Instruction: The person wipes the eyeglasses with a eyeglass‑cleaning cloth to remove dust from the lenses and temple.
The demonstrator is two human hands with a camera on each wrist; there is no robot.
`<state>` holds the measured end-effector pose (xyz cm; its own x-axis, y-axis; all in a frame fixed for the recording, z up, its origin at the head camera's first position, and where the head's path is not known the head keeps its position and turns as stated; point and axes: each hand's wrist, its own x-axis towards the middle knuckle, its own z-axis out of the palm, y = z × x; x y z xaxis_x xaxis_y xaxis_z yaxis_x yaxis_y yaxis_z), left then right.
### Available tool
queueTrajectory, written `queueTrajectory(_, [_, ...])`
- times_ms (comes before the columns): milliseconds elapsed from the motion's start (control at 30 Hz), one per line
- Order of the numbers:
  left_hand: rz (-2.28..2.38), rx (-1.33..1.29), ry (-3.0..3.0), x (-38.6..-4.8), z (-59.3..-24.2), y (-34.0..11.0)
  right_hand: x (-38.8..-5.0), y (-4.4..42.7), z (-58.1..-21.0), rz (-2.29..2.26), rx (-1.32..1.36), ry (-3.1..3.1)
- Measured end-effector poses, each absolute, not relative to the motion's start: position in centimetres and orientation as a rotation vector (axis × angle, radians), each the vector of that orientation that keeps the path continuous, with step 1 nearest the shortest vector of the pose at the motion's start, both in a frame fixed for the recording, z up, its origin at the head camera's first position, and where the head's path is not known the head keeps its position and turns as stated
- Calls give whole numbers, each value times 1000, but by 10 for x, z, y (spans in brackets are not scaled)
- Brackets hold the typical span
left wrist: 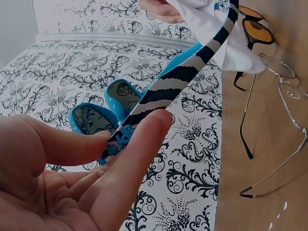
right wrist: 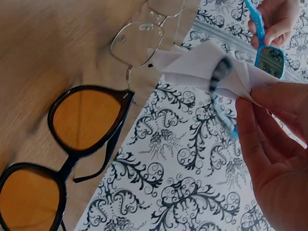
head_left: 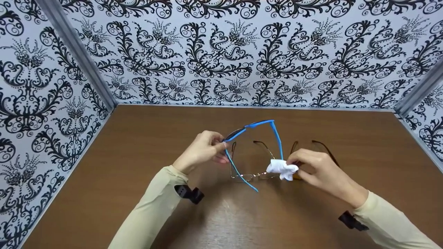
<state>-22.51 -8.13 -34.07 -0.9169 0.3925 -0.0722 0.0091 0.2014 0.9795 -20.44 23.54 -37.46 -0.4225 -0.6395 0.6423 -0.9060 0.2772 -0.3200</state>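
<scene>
Blue-framed sunglasses (head_left: 258, 124) with dark lenses are held above the table, both temples unfolded. My left hand (head_left: 209, 148) pinches them at the hinge corner between thumb and fingers; in the left wrist view the temple (left wrist: 166, 89) shows zebra stripes on one face. My right hand (head_left: 322, 169) pinches a white cloth (head_left: 282, 168), which lies around the end of the other temple (head_left: 278, 138). In the right wrist view the cloth (right wrist: 207, 70) hangs from thumb and fingertips, and a striped temple tip (right wrist: 221, 72) shows in front of it.
Thin wire-framed eyeglasses (head_left: 254, 176) lie on the brown table (head_left: 138, 138) below the sunglasses, temples spread. Beside them, partly under my right hand, are black-framed glasses with orange lenses (right wrist: 86, 120). Patterned panels (head_left: 221, 52) stand at the back and sides.
</scene>
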Motion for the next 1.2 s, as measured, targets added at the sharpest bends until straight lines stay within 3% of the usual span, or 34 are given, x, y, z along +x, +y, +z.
queueTrajectory(567, [1813, 388, 2209, -222, -345, -71, -182, 196, -381, 1108, 1404, -2209])
queueTrajectory(1200, [1874, 430, 2176, -213, -348, -53, -178, 165, -378, 1505, 1111, -2347])
